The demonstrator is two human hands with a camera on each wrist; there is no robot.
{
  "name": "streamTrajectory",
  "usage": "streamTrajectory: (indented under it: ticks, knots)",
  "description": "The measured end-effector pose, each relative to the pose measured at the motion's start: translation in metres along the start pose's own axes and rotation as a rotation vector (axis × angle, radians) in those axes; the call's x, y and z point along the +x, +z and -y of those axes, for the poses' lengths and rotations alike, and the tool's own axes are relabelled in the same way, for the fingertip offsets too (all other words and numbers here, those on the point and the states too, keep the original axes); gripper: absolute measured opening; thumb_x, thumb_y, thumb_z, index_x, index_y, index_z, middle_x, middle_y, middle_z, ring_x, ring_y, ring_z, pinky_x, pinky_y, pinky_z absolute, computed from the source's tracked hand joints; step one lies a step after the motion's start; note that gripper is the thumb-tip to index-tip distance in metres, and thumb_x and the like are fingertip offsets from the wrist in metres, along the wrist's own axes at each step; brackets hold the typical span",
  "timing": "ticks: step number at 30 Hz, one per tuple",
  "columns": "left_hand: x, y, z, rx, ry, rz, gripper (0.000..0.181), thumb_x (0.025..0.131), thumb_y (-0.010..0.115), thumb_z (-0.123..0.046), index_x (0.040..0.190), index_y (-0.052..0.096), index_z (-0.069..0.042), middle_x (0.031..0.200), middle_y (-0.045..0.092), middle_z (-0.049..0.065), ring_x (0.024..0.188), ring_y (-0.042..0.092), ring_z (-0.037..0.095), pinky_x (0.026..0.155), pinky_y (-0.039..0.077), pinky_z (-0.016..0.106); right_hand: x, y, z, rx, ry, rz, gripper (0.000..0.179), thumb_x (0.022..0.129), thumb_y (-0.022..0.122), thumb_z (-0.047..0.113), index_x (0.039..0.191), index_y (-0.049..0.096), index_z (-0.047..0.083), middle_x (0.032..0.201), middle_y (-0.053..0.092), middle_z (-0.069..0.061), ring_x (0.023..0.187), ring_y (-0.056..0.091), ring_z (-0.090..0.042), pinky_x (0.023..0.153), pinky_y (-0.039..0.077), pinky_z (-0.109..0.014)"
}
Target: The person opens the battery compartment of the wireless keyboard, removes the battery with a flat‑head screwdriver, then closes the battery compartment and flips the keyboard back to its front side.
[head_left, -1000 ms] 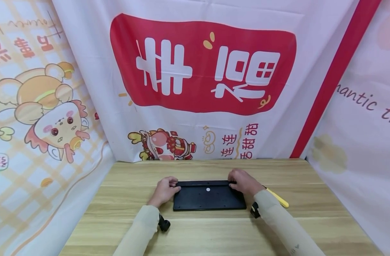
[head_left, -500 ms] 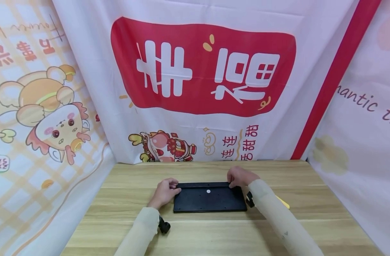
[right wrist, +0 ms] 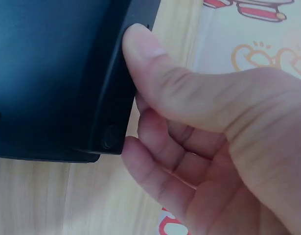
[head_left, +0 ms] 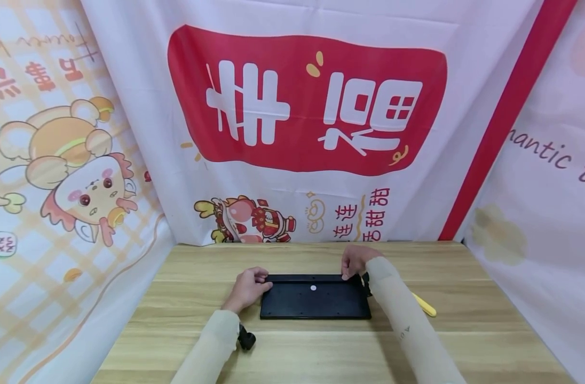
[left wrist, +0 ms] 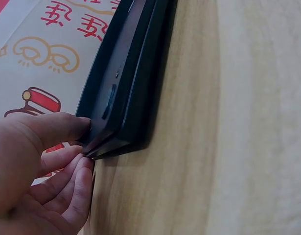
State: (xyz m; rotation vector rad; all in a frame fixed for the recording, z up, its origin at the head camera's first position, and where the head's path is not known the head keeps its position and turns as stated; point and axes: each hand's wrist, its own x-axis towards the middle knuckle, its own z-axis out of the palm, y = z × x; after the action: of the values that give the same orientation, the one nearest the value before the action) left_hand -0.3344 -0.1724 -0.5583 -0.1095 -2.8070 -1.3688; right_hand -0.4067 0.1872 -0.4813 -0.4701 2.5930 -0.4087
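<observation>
Apparently stiff and fairly light, the black panel (head_left: pixel 316 305) looks like smooth plastic, perhaps an upturned keyboard; it lies on the wooden tabletop (head_left: pixel 292 346), at twelve o'clock from the person; whether its far edge is raised at all I cannot tell. The left hand (head_left: pixel 248 288) pinches its ten o'clock corner between thumb and fingers; the right hand (head_left: pixel 360 260) pinches the far edge near two o'clock, thumb on the raised ridge (right wrist: pixel 116 103), fingers curled at the side; a yellow handle (head_left: pixel 424 305) lies near, at three o'clock. The faces may prove slippery; the ridge seems the surest hold, one hand towards each end, since a one-ended grip could let it tip.
</observation>
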Motion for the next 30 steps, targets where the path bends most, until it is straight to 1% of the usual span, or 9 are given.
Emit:
streamTrajectory:
  ticks: [3, 6, 9, 12, 16, 19, 24, 27, 30]
  knots:
    - [0.001, 0.001, 0.001, 0.0, 0.004, -0.004, 0.031, 0.095, 0.08, -0.016, 0.123, 0.075, -0.005, 0.116, 0.076, 0.009, 0.106, 0.071, 0.021, 0.095, 0.061, 0.041, -0.002, 0.002, 0.0, -0.034, -0.046, -0.008, 0.019, 0.092, 0.083, 0.017, 0.075, 0.078, 0.011, 0.067, 0.064, 0.007, 0.06, 0.049, -0.009, 0.062, 0.044, -0.023]
    - [0.001, 0.001, 0.002, -0.002, 0.004, -0.006, 0.031, 0.095, 0.08, -0.016, 0.124, 0.074, -0.005, 0.116, 0.076, 0.009, 0.106, 0.071, 0.021, 0.095, 0.061, 0.041, -0.008, 0.004, 0.001, -0.037, -0.101, -0.048, 0.018, 0.093, 0.082, 0.014, 0.076, 0.077, 0.01, 0.07, 0.067, 0.006, 0.062, 0.051, -0.009, 0.063, 0.046, -0.024]
    - [0.0, 0.001, 0.002, -0.008, 0.003, -0.004, 0.032, 0.095, 0.08, -0.016, 0.124, 0.074, -0.005, 0.117, 0.075, 0.009, 0.106, 0.071, 0.021, 0.095, 0.061, 0.041, -0.013, 0.009, -0.003, -0.023, -0.161, -0.116, 0.016, 0.093, 0.081, 0.013, 0.078, 0.075, 0.012, 0.076, 0.07, 0.005, 0.067, 0.057, -0.009, 0.067, 0.049, -0.026]
    - [0.0, 0.0, 0.002, -0.009, 0.008, -0.005, 0.031, 0.095, 0.08, -0.016, 0.124, 0.074, -0.005, 0.117, 0.076, 0.009, 0.106, 0.071, 0.021, 0.094, 0.061, 0.041, -0.017, 0.016, -0.009, -0.001, -0.233, -0.191, 0.015, 0.092, 0.082, 0.013, 0.08, 0.072, 0.012, 0.079, 0.07, 0.005, 0.071, 0.059, -0.009, 0.068, 0.051, -0.027]
    - [0.0, 0.0, 0.001, -0.01, 0.014, -0.01, 0.03, 0.094, 0.08, -0.016, 0.122, 0.075, -0.005, 0.115, 0.077, 0.009, 0.106, 0.071, 0.021, 0.095, 0.061, 0.042, -0.022, 0.022, -0.016, 0.028, -0.327, -0.246, 0.01, 0.092, 0.082, 0.008, 0.09, 0.072, 0.008, 0.083, 0.069, 0.004, 0.076, 0.061, -0.01, 0.068, 0.053, -0.026]
    - [-0.001, -0.001, 0.0, -0.006, 0.012, -0.012, 0.029, 0.095, 0.08, -0.015, 0.122, 0.075, -0.005, 0.114, 0.077, 0.009, 0.106, 0.071, 0.022, 0.095, 0.061, 0.042, -0.025, 0.023, -0.019, 0.01, -0.373, -0.261, 0.008, 0.092, 0.08, 0.004, 0.097, 0.074, 0.007, 0.087, 0.07, 0.003, 0.078, 0.063, -0.01, 0.069, 0.054, -0.025]
    - [-0.002, 0.0, -0.003, -0.004, -0.008, -0.01, 0.03, 0.095, 0.079, -0.016, 0.123, 0.074, -0.006, 0.116, 0.076, 0.009, 0.107, 0.071, 0.022, 0.096, 0.06, 0.041, -0.03, 0.022, -0.018, -0.047, -0.416, -0.282, 0.007, 0.093, 0.078, 0.0, 0.092, 0.077, 0.007, 0.089, 0.074, -0.001, 0.078, 0.064, -0.006, 0.07, 0.056, -0.025]
    - [-0.002, 0.0, -0.004, -0.008, -0.013, -0.008, 0.031, 0.095, 0.08, -0.015, 0.124, 0.074, -0.005, 0.116, 0.076, 0.009, 0.108, 0.071, 0.022, 0.096, 0.06, 0.042, -0.031, 0.021, -0.018, -0.054, -0.41, -0.276, 0.009, 0.094, 0.077, -0.001, 0.092, 0.077, 0.008, 0.091, 0.075, -0.004, 0.079, 0.063, -0.006, 0.071, 0.056, -0.025]
    - [-0.002, 0.0, -0.003, -0.011, -0.013, -0.005, 0.031, 0.095, 0.08, -0.016, 0.124, 0.074, -0.005, 0.116, 0.076, 0.009, 0.107, 0.071, 0.022, 0.096, 0.06, 0.042, -0.032, 0.019, -0.016, -0.049, -0.388, -0.27, 0.01, 0.095, 0.075, 0.0, 0.093, 0.077, 0.01, 0.093, 0.076, -0.003, 0.08, 0.064, -0.006, 0.072, 0.057, -0.026]
